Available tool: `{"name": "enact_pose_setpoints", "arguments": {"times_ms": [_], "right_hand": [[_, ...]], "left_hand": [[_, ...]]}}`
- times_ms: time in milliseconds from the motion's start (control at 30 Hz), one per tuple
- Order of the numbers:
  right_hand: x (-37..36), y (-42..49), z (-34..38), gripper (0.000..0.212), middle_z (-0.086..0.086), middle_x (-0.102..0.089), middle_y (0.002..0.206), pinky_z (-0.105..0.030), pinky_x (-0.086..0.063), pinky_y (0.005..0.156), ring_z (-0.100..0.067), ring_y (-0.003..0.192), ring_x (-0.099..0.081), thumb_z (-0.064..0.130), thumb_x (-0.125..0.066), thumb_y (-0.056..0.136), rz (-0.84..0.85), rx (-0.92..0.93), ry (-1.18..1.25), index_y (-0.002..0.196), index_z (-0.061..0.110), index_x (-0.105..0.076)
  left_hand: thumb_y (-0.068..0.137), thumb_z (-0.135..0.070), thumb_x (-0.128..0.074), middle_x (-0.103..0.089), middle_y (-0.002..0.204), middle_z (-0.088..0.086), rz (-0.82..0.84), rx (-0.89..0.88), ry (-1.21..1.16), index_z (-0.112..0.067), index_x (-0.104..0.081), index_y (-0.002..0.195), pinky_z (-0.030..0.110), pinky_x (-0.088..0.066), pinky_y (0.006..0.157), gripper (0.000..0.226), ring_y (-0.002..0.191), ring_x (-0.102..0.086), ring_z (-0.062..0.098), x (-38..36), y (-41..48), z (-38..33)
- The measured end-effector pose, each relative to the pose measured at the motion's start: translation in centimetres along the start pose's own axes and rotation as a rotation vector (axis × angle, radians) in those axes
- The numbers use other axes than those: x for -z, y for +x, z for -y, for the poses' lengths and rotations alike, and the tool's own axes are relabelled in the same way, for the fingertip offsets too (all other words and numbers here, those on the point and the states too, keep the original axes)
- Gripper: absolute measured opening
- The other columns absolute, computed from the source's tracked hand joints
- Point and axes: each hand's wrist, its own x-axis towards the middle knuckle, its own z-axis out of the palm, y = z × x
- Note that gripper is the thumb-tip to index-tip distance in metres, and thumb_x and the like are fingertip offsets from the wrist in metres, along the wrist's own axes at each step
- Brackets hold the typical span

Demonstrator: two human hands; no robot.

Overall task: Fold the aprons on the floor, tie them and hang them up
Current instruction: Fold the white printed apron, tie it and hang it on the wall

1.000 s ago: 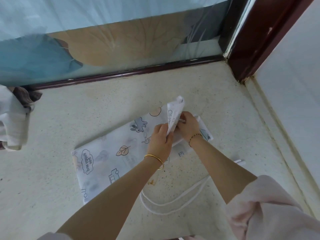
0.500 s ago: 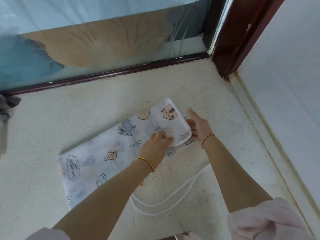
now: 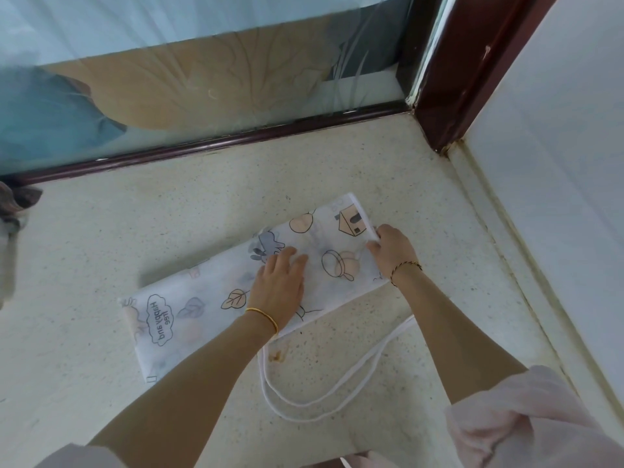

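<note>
A white apron (image 3: 202,298) printed with leaves, a house and cartoon shapes lies folded into a long strip on the speckled floor (image 3: 169,214). My left hand (image 3: 280,282) presses flat on its middle with straight fingers. At the strip's right end my right hand (image 3: 391,248) pinches the folded edge near the house print. The apron's white straps (image 3: 324,396) trail in loops on the floor toward me, between my forearms.
A glass door with a dark red frame (image 3: 219,143) runs along the far side, and a dark red post (image 3: 449,96) stands at the corner. A white wall (image 3: 557,163) closes the right side. More cloth (image 3: 13,211) lies at the far left edge.
The raised right end of the apron has been laid down flat over the strip. My left hand moved from that end to press the middle; my right hand stays at the right edge.
</note>
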Motion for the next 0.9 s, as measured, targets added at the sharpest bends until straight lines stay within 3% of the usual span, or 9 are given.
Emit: {"name": "enact_pose_setpoints", "arguments": {"times_ms": [100,233,333,400,467,567,700,767,900], "right_hand": [[0.1,0.1,-0.1,0.025,-0.015,-0.057,0.104,-0.032,-0.045,0.067,-0.024,0.083,-0.054,0.018,-0.044,0.097,-0.015,-0.007,-0.013,0.115,0.002,-0.051],[0.1,-0.1,0.1,0.028,-0.017,-0.052,0.11,-0.03,-0.04,0.067,-0.028,0.087,-0.055,0.017,-0.042,0.098,-0.035,-0.015,-0.064,0.12,0.0,-0.047],[-0.2,-0.2,0.5,0.028,-0.017,-0.051,0.117,-0.03,-0.042,0.07,-0.031,0.095,-0.057,0.016,-0.044,0.098,-0.075,-0.025,-0.098,0.122,0.001,-0.044],[-0.6,-0.2,0.8,0.027,-0.017,-0.051,0.117,-0.03,-0.04,0.07,-0.031,0.097,-0.057,0.013,-0.046,0.097,-0.099,-0.038,-0.134,0.121,0.001,-0.043],[-0.9,-0.3,1.2,0.026,-0.015,-0.051,0.115,-0.03,-0.038,0.067,-0.028,0.097,-0.055,0.012,-0.048,0.096,-0.122,-0.06,-0.194,0.12,0.003,-0.042],[-1.1,-0.4,1.8,0.028,-0.012,-0.051,0.108,-0.03,-0.036,0.06,-0.022,0.083,-0.048,0.013,-0.05,0.094,-0.157,-0.078,-0.267,0.121,0.009,-0.041],[-1.5,-0.4,2.0,0.029,-0.012,-0.051,0.104,-0.03,-0.035,0.058,-0.02,0.078,-0.041,0.015,-0.048,0.095,-0.199,-0.109,-0.267,0.123,0.013,-0.04],[-1.5,-0.3,1.9,0.027,-0.012,-0.051,0.103,-0.03,-0.035,0.059,-0.021,0.078,-0.042,0.016,-0.046,0.097,-0.209,-0.114,-0.239,0.123,0.013,-0.041],[-1.5,-0.2,1.7,0.024,-0.01,-0.047,0.094,-0.03,-0.034,0.059,-0.021,0.076,-0.043,0.022,-0.041,0.099,-0.243,-0.111,-0.216,0.121,0.014,-0.043]], "left_hand": [[0.075,-0.018,-0.068,-0.059,0.118,0.016,-0.002,0.032,0.113,-0.011,-0.062,0.113,0.043,-0.053,0.07,0.039,0.096,-0.06,0.036,-0.2,-0.3,1.4],[0.083,-0.031,-0.061,-0.053,0.13,0.017,0.014,0.101,0.211,-0.015,-0.058,0.125,0.047,-0.048,0.083,0.045,0.112,-0.054,0.036,-0.7,-0.9,2.7],[0.095,-0.042,-0.038,-0.018,0.155,0.012,0.101,0.185,0.227,-0.024,-0.024,0.148,0.05,-0.024,0.109,0.058,0.141,-0.022,0.03,-0.7,-1.2,3.6],[0.098,-0.047,-0.02,0.005,0.158,0.007,0.17,0.249,0.213,-0.027,0.002,0.15,0.049,-0.008,0.116,0.06,0.145,0.0,0.027,-0.6,-1.3,4.6],[0.098,-0.048,-0.016,0.009,0.158,0.008,0.189,0.31,0.208,-0.029,0.011,0.149,0.049,-0.007,0.116,0.061,0.145,0.005,0.028,-0.4,-1.3,5.3],[0.099,-0.046,-0.023,-0.007,0.157,0.009,0.173,0.349,0.215,-0.023,0.002,0.15,0.046,-0.022,0.111,0.062,0.143,-0.012,0.029,0.2,-0.7,6.3],[0.098,-0.038,-0.037,-0.047,0.127,0.01,0.033,0.354,0.223,-0.01,-0.038,0.131,0.039,-0.038,0.091,0.044,0.115,-0.044,0.029,1.3,1.6,6.8],[0.097,-0.036,-0.042,-0.051,0.116,0.011,0.007,0.365,0.157,-0.008,-0.048,0.119,0.039,-0.039,0.087,0.036,0.107,-0.047,0.031,1.6,2.9,7.0],[0.097,-0.03,-0.044,-0.05,0.114,0.013,0.011,0.347,0.026,-0.009,-0.052,0.113,0.041,-0.042,0.085,0.027,0.106,-0.046,0.031,1.8,4.8,7.8]]}}
